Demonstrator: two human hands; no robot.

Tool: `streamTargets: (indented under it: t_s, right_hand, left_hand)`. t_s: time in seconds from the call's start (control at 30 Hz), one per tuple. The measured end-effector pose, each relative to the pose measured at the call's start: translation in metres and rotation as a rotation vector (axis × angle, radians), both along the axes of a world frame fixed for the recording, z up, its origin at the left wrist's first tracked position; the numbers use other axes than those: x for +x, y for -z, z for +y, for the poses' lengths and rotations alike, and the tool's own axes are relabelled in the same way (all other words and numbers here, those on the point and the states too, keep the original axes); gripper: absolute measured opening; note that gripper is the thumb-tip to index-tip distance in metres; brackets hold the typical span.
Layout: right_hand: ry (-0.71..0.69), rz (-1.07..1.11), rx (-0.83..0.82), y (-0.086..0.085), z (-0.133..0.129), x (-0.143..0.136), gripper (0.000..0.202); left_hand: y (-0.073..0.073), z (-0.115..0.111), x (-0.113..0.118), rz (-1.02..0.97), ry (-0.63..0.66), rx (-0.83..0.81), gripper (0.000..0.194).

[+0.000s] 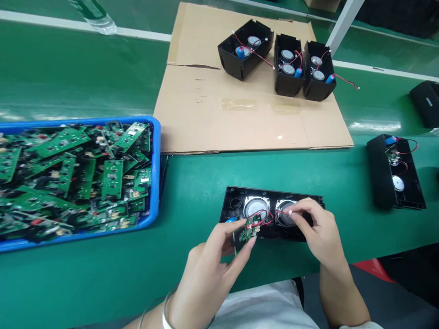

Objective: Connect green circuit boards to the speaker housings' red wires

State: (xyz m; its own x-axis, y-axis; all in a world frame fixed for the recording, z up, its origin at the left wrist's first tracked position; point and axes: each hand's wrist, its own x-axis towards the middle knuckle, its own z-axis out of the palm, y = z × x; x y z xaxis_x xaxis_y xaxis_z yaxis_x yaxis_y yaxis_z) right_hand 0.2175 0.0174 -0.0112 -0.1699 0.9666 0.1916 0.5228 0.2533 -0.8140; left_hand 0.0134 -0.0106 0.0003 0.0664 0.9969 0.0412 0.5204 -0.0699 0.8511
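My left hand (209, 269) pinches a small green circuit board (244, 234) at the near edge of an open black speaker housing (230, 204). The housing lies on the green table and holds two round silver speakers (255, 208). My right hand (317, 230) rests over the right speaker and pinches a thin red wire (279, 212) that runs toward the board. A small blue part (231, 220) sits in the housing beside my left thumb.
A blue tray (156, 173) heaped with green circuit boards stands at the left. A cardboard sheet (240, 114) behind carries three open black housings (288, 64). Another open housing (394, 176) lies at the right, a black box (427, 103) farther right, a clear bottle (94, 16) at the back.
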Motion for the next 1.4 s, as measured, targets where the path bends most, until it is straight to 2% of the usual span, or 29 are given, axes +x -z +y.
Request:
streamTargets:
  t_s: [0.03,0.1,0.2,0.33,0.6,0.7,0.9,1.0,1.17,1.3,1.4]
  right_hand:
    - [0.028,0.018,-0.006,0.0,-0.002,0.001,0.007]
    - [-0.006,0.007,0.038,-0.001,-0.005,0.0,0.009]
    - [-0.106,-0.089,0.184,-0.001,-0.007,-0.008,0.012]
    - [-0.122,-0.21,0.318,0.001,-0.009,-0.017,0.014]
    - [-0.211,-0.311,0.422,0.003,-0.008,-0.014,0.019]
    - [-0.221,-0.305,0.411,0.003,-0.009,-0.016,0.018]
    - [-0.055,-0.206,0.224,0.006,-0.011,-0.021,0.008]
    - [-0.026,-0.178,0.215,0.007,-0.01,-0.022,0.008]
    - [-0.005,-0.185,0.297,0.008,-0.008,-0.027,0.01]
    - [-0.057,-0.223,0.264,0.004,-0.009,-0.023,0.01]
    - [-0.071,-0.287,0.233,-0.006,-0.007,-0.008,0.015]
  left_hand:
    - [0.0,0.001,0.004,0.004,0.003,0.011,0.018]
    - [0.0,0.004,0.009,0.009,0.031,0.007,0.018]
    - [-0.001,0.009,0.014,-0.015,0.059,-0.013,0.019]
    - [-0.004,0.014,0.017,-0.089,0.069,-0.059,0.018]
    - [-0.009,0.02,0.019,-0.075,0.114,-0.066,0.014]
    - [-0.01,0.022,0.016,-0.026,0.166,-0.028,0.018]
    - [-0.011,0.024,0.012,0.048,0.246,-0.016,0.024]
    - [-0.009,0.022,0.013,0.053,0.223,0.01,0.024]
    - [-0.005,0.021,0.014,0.009,0.195,0.026,0.021]
    - [-0.007,0.02,0.012,-0.033,0.172,-0.046,0.019]
    - [-0.01,0.021,0.01,-0.059,0.108,-0.137,0.018]
